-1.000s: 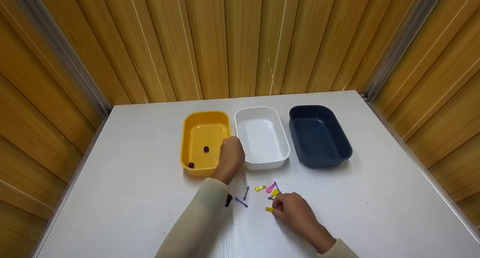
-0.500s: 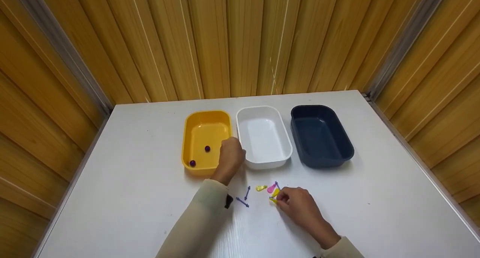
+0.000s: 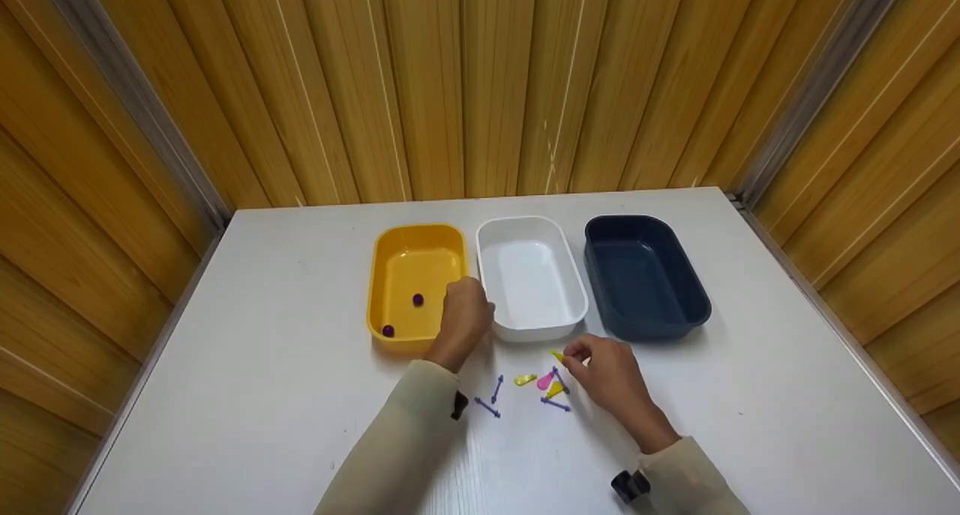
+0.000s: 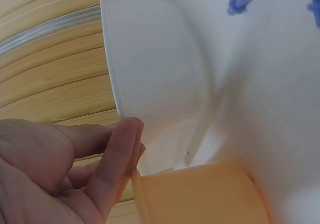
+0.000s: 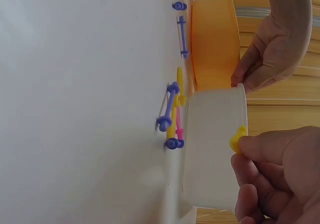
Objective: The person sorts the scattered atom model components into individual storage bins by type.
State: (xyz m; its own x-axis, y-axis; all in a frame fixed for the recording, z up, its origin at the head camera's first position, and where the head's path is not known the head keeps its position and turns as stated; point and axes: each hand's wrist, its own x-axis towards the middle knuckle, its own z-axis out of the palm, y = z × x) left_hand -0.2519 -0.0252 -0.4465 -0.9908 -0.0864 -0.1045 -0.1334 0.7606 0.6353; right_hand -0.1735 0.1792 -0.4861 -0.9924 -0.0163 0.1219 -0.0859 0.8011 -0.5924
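Observation:
My left hand (image 3: 463,316) stays at the right front rim of the yellow bin (image 3: 373,282), its curled fingers (image 4: 117,159) pinching the rim where it meets the white bin (image 3: 536,331). In front of the white bin, my right hand (image 3: 611,372) pinches a small yellow teardrop-shaped piece (image 5: 238,140) between thumb and fingertips, above the table. Below it lie a pink teardrop-shaped piece (image 3: 545,381), a yellow one (image 3: 555,389), a paler yellow one (image 3: 524,379) and several purple knob-ended rods (image 3: 556,404). Two dark purple beads (image 3: 418,300) sit in the yellow bin.
A dark blue bin (image 3: 652,331) stands right of the white one, the bins forming a row on the white table (image 3: 285,365). Wood-patterned panels (image 3: 480,88) close off the back and both sides.
My right hand has picked up the yellow teardrop-shaped piece from beside the rods and carried it forward, toward the white bin. The left hand keeps its place at the rim.

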